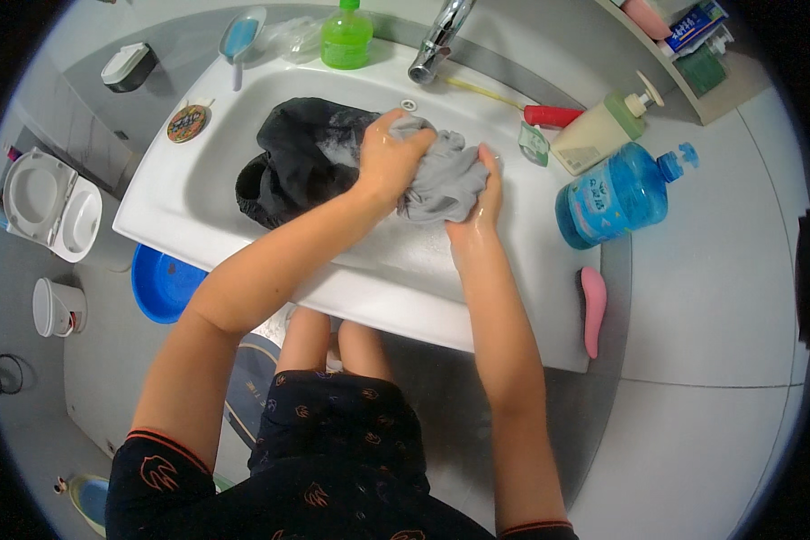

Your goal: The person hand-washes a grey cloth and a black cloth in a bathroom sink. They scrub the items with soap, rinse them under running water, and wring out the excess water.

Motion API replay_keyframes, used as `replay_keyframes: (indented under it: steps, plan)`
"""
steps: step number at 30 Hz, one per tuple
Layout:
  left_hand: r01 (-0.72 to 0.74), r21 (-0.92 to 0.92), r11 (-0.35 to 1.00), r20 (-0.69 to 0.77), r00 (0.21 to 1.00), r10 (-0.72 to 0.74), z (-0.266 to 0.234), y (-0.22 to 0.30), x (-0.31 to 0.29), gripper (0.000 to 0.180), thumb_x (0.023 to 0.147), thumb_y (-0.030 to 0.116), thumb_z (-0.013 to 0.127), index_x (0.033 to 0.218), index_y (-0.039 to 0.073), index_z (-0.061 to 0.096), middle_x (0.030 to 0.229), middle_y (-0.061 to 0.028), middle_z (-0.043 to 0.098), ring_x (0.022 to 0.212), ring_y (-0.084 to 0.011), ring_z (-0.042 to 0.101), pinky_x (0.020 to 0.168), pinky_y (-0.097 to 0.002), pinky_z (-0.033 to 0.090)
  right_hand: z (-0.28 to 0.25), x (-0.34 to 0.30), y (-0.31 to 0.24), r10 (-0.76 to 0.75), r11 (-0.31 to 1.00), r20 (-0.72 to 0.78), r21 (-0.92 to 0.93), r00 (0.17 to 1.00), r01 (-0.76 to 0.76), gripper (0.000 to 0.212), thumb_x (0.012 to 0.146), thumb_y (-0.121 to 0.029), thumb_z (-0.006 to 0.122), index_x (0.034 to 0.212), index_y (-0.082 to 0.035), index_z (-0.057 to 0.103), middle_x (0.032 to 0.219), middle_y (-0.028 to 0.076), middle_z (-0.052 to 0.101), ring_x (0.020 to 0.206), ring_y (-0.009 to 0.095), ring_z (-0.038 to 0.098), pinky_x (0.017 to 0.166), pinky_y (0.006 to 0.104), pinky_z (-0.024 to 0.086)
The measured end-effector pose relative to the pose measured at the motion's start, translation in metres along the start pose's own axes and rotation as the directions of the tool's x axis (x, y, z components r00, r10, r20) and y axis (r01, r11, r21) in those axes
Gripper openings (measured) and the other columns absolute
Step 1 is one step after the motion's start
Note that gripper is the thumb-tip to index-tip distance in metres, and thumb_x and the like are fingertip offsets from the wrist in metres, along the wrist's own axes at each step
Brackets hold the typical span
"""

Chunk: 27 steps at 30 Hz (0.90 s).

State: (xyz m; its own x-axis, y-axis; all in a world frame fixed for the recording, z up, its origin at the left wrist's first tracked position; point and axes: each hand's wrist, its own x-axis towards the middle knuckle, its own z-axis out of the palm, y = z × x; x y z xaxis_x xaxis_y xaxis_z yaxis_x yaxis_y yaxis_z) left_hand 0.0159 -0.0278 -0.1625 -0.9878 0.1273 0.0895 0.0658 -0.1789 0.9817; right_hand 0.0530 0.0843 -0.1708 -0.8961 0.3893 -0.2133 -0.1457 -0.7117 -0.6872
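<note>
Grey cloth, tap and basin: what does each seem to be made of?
Grey cloth: soft, matte fabric; it bunches into fine folds. Fibre can't be told.
Tap: probably chromed metal, judging by its bright, mirror-like highlights.
Basin: likely glazed ceramic, glossy white with smooth rounded edges, though moulded resin could look similar.

Two cloths show in the upper centre: one black garment (301,162) and one grey cloth (445,180). There is one white sink (405,312) and, at the top, one faucet (439,45). Bottles number three: one green bottle (346,40) at the top, one pale pump bottle (594,137) and one blue pump bottle (607,198) at the upper right. One pink brush (593,310) is right of centre. The left side has one toilet (38,196), one white bucket (50,309) and one blue basin (165,286).
</note>
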Motion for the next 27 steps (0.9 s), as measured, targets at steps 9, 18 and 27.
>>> replay_keyframes:
  steps: [9,18,27]
  plan:
    - [-0.821,0.292,0.491,0.438,0.571,0.694,0.011,0.022,-0.036,0.027,0.054,0.006,0.074,0.072,0.008,0.053,0.077,-0.0085,0.049,0.073,-0.0305,0.049,0.066,-0.0353,0.042,-0.053,0.023,0.008,-0.155,0.032,0.868,-0.473,0.472,0.88,0.023,0.084,-0.022,0.06,0.099,-0.006,0.058,0.101,0.005,0.063,0.09,0.016,0.061,0.084,0.0296,0.049]
    - [-0.931,0.251,0.266,0.609,0.366,0.704,0.018,-0.002,-0.054,0.027,0.046,0.01,0.073,0.068,0.014,0.059,0.076,-0.0028,0.051,0.073,-0.0263,0.05,0.064,-0.0368,0.045,-0.026,0.002,-0.019,0.244,0.681,0.195,-0.732,0.95,-0.024,0.011,0.077,-0.019,0.061,0.071,-0.01,0.06,0.071,0.002,0.06,0.06,0.016,0.056,0.056,0.033,0.048]
    - [-0.829,0.288,0.479,0.557,0.552,0.62,0.019,-0.005,-0.033,0.037,0.053,0.016,0.074,0.088,0.011,0.062,0.085,-0.0064,0.056,0.089,-0.0316,0.054,0.078,-0.0416,0.047,-0.056,0.032,-0.012,0.072,0.914,0.145,-0.407,0.987,-0.007,0.013,0.077,-0.016,0.058,0.07,-0.006,0.061,0.07,0.002,0.059,0.061,0.017,0.055,0.058,0.0309,0.047]
